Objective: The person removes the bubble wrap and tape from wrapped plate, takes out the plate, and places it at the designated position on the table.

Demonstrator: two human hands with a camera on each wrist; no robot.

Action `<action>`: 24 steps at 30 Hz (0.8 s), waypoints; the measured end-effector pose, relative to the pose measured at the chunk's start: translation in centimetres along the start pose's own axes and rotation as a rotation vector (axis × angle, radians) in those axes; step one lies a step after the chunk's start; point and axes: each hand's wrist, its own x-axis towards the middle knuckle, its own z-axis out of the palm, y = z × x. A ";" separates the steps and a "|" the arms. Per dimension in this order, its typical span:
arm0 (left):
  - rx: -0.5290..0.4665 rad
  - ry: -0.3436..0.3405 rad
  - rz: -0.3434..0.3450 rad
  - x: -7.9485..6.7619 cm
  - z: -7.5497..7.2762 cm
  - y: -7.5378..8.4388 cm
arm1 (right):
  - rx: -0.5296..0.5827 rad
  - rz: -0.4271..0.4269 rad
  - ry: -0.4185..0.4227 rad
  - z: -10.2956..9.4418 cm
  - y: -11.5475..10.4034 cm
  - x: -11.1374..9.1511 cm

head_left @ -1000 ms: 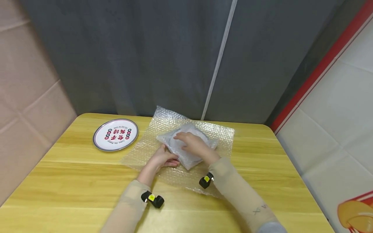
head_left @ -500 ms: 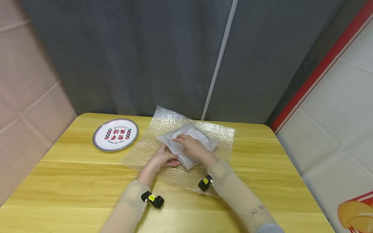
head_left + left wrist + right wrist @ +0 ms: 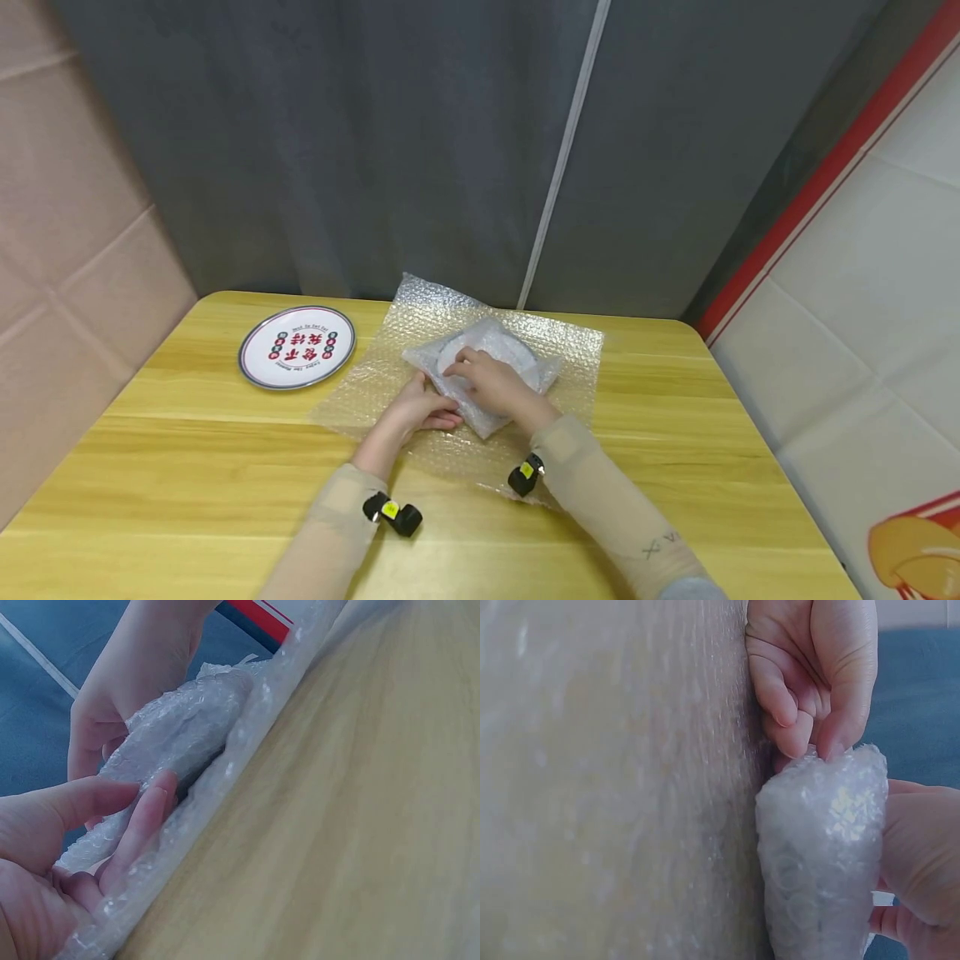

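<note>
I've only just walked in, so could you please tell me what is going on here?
A person is handling a bubble-wrapped bundle on a larger bubble-wrap sheet. The left hand pinches the bundle's near-left edge, and the right hand lies over its top. A printed plate lies unwrapped on the table, left of the sheet.

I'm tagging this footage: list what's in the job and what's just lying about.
Apparently in the job:
bubble-wrapped round white object
clear bubble-wrap sheet beneath it
left hand, right hand

Apparently lying about:
round white plate with red characters, untouched
</note>
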 end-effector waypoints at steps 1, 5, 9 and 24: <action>0.001 0.001 0.000 0.0 0.0 0.0 | -0.001 0.001 0.000 0.0 0.0 0.0; 0.002 0.000 0.004 0.0 0.0 0.0 | 0.012 0.009 0.001 0.1 0.0 0.0; -0.003 -0.005 0.009 0.0 0.0 0.0 | 0.030 0.021 -0.004 0.2 0.1 -0.1; 0.000 -0.007 0.012 -0.1 0.1 0.0 | 0.023 0.026 0.042 0.7 0.5 -0.4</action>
